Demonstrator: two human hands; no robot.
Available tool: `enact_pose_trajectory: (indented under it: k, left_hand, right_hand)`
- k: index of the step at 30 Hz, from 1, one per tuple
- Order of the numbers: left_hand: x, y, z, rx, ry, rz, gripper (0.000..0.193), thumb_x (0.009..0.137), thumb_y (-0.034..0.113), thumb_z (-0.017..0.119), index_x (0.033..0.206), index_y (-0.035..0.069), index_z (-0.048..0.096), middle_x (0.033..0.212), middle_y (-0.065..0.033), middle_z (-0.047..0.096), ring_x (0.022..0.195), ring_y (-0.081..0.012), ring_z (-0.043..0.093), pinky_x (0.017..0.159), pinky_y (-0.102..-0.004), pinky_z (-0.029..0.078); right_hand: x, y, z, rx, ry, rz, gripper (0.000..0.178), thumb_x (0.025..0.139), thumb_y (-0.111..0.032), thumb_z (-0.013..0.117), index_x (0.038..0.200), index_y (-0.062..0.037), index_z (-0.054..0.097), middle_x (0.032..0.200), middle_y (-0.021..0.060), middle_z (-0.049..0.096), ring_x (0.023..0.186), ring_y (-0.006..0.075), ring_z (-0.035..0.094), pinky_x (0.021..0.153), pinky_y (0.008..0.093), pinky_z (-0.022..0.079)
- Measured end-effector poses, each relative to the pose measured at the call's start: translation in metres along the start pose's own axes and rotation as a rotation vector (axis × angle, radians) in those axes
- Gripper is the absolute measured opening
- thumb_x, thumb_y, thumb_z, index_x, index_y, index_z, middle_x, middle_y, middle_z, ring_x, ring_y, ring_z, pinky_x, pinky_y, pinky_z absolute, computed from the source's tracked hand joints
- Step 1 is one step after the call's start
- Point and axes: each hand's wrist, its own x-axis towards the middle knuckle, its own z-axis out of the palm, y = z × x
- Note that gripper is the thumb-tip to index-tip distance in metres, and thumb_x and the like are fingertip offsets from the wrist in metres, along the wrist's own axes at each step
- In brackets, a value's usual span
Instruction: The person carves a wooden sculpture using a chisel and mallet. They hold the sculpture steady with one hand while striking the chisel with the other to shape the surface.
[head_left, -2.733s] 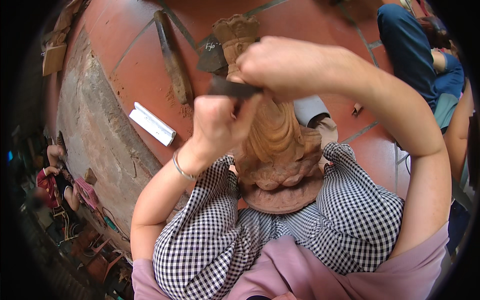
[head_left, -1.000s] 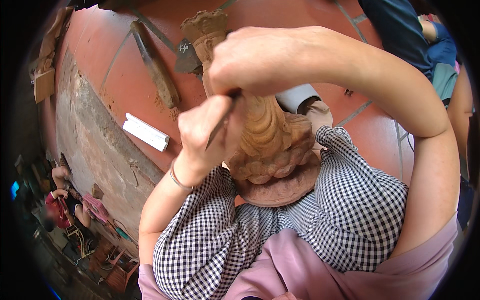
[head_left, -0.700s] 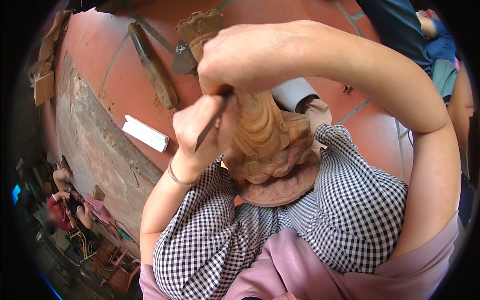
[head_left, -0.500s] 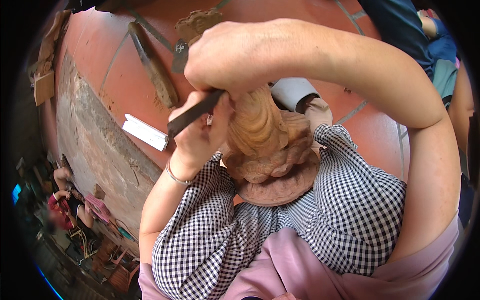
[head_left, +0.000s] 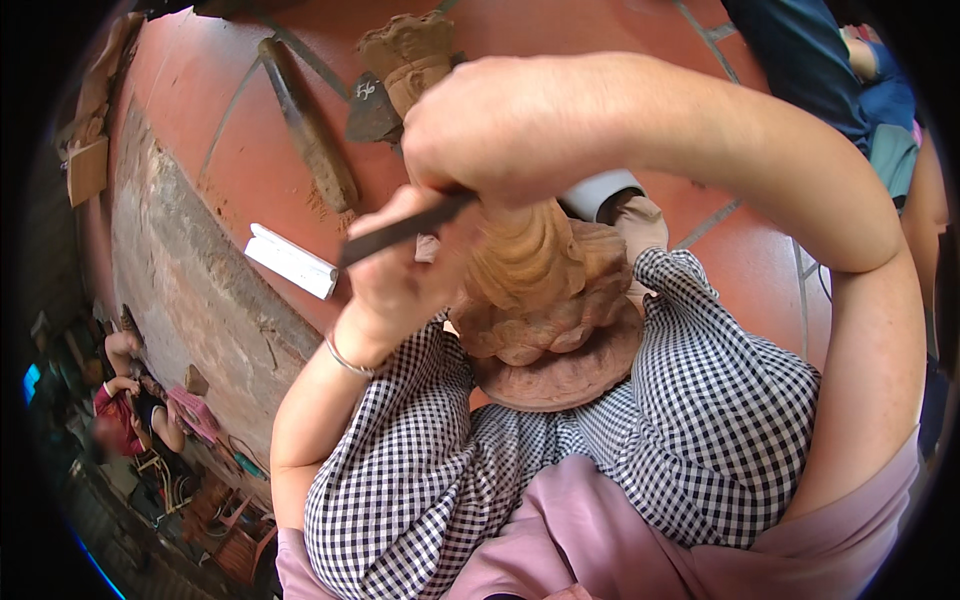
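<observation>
Between my legs stands a brown carved wooden figure (head_left: 535, 265), its flowing folds set above a petalled round base. My right hand (head_left: 465, 130) arches over its top, closed on one end of a flat dark bar (head_left: 405, 230) like a blade or file. The bar slants down leftward across the fingers of my left hand (head_left: 385, 285), which is curled against the figure's left side. Motion blur and the right hand hide my left fingertips and whatever they grip. The figure's upper end is hidden beneath my hands.
A dark wooden club-like mallet (head_left: 308, 125) lies on the red tiles (head_left: 215, 130) at the upper left. Beside it are a dark flat piece (head_left: 372, 108) and another carved wooden piece (head_left: 410, 55). A white strip (head_left: 290, 262) lies left of my hands. Another person (head_left: 125, 410) sits far left.
Both hands and the dark bar have shifted slightly to the right; my right hand has also dropped a little. More of the carved piece behind it now shows.
</observation>
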Motion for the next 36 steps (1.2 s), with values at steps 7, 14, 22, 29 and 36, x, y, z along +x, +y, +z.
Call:
enact_pose_trajectory:
  k: [7,14,22,29,36]
  left_hand:
    - [0.005,-0.009,0.006,-0.072,0.156,-0.084,0.008,0.09,-0.003,0.07,0.096,-0.004,0.065,0.077,-0.0081,0.07,0.069,-0.0109,0.07,0.058,-0.0229,0.055]
    - [0.007,-0.013,0.007,-0.321,0.176,-0.243,0.013,0.093,-0.007,0.066,0.104,-0.008,0.058,0.087,-0.0116,0.069,0.072,-0.0146,0.071,0.059,-0.0231,0.057]
    - [0.013,0.001,-0.002,-0.111,0.029,-0.175,0.009,0.094,-0.003,0.067,0.1,-0.008,0.062,0.085,-0.0101,0.07,0.073,-0.0127,0.072,0.059,-0.0206,0.057]
    - [0.057,-0.017,-0.022,-0.013,0.017,-0.215,0.014,0.094,0.008,0.07,0.104,-0.001,0.065,0.072,-0.008,0.073,0.066,-0.0123,0.072,0.054,-0.0256,0.053]
    - [0.041,-0.004,-0.02,0.011,-0.138,-0.203,0.014,0.093,0.008,0.072,0.101,0.0,0.066,0.07,-0.0069,0.072,0.058,-0.0115,0.068,0.05,-0.0257,0.049]
  right_hand:
    - [0.019,-0.003,-0.003,-0.169,-0.065,0.176,0.019,0.072,-0.015,0.084,0.09,-0.0125,0.079,0.089,0.0096,0.075,0.089,0.0288,0.073,0.074,0.0425,0.057]
    - [0.022,0.002,-0.004,-0.17,0.009,0.124,0.005,0.069,-0.007,0.076,0.074,-0.0056,0.076,0.07,0.0142,0.07,0.07,0.0287,0.071,0.064,0.0422,0.057]
    - [0.025,0.009,-0.005,-0.1,-0.071,0.078,0.019,0.07,-0.009,0.078,0.089,-0.0133,0.079,0.084,0.0081,0.075,0.081,0.0248,0.071,0.072,0.0396,0.054]
    - [0.012,0.054,-0.02,0.205,0.108,-0.098,0.02,0.078,-0.015,0.076,0.095,-0.0057,0.077,0.084,0.0119,0.074,0.078,0.0245,0.07,0.072,0.0387,0.053]
    - [-0.001,0.05,0.023,0.19,0.151,0.012,0.028,0.073,-0.003,0.078,0.1,-0.0023,0.073,0.095,0.0128,0.072,0.087,0.0311,0.069,0.077,0.0416,0.054]
